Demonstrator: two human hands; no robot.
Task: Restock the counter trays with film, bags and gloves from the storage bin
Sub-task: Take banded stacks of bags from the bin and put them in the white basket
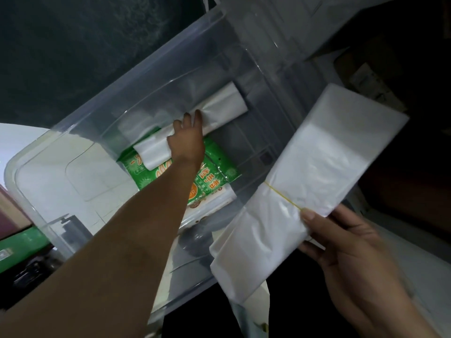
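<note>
The bag bundle [317,164] is a flat, long stack of thin, milky-translucent plastic bags. It is cinched near its lower third by a yellow rubber band [280,194], and its loose lower end hangs folded and creased. It is held in the air at about 4 o'clock, slanting from 5 o'clock up toward 2 o'clock, in front of the near-right corner of the storage bin [73,167]. The right hand [341,250] pinches it just below the band, with the thumb on the front face and the fingers behind.

Inside the clear, rounded-cornered bin, near the middle, lies a second folded bag stack [219,107]. It is white and glossy, and angled from 8 o'clock to 1 o'clock. The left hand [186,140] reaches down into the bin and clamps on this stack, fingers laid across its top where the plastic puckers and thumb at its near edge.

The stack rests on a green glove packet [217,176] printed with white and orange lettering, which sits toward 6 o'clock of that hand. A flat white pack [212,206] shows beneath the packet's lower edge.

Outside the bin at 8 o'clock there is a green box [19,245]. The surroundings at 2 o'clock are dark and hard to make out.
</note>
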